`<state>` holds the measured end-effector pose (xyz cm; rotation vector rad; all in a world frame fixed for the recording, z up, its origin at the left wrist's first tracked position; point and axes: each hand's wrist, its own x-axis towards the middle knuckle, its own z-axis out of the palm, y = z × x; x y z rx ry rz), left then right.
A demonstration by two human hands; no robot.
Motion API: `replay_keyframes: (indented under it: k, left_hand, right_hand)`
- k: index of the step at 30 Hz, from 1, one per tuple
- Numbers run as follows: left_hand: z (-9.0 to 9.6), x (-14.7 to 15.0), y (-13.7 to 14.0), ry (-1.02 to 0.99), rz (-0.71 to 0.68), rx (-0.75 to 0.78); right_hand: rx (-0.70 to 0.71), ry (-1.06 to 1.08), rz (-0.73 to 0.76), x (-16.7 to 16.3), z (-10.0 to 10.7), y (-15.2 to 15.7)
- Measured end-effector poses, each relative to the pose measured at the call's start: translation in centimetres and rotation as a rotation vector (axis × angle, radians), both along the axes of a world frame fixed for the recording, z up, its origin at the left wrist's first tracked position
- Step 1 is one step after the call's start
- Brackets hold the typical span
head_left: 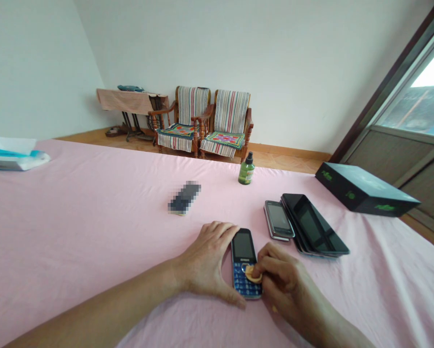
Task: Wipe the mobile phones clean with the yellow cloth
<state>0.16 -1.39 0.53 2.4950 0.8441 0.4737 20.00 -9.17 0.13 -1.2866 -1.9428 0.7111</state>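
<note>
A blue keypad mobile phone (244, 246) lies face up on the pink sheet, its dark screen toward the far side. My left hand (207, 263) braces it from the left, fingers at its top corner and thumb along its lower end. Pinched in the fingers of my right hand (284, 275) is a small orange-yellow piece of what looks like cloth (252, 274), pressed on the phone's keys. Just beyond my right hand lie a silver-edged phone (279, 220) and a stack of black tablets (313, 224). Another phone (185, 198), blurred out, rests farther off to the left.
A green spray bottle (246, 170) stands near the far edge of the pink-covered surface (93, 208). At the right sits a black box (365, 188); a tissue pack (15, 154) lies far left. Two wooden armchairs (224, 118) and a cloth-covered table (129, 101) are against the wall.
</note>
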Motion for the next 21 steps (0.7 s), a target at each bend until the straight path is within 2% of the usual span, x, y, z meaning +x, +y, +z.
replay_keyframes:
  k: [7,12,21]
  left_hand:
    - [0.14,0.02,-0.04,0.016,0.007,-0.005]
    - [0.09,-0.03,-0.06,0.01,0.0,-0.013]
    - [0.1,0.03,-0.01,-0.011,0.0,-0.023]
  right_hand:
    - [-0.017,0.019,-0.001,0.02,0.37,-0.37]
    - [0.033,0.063,-0.164,0.61,0.34,-0.07]
    - [0.012,0.006,-0.084,0.55,-0.53,-0.02]
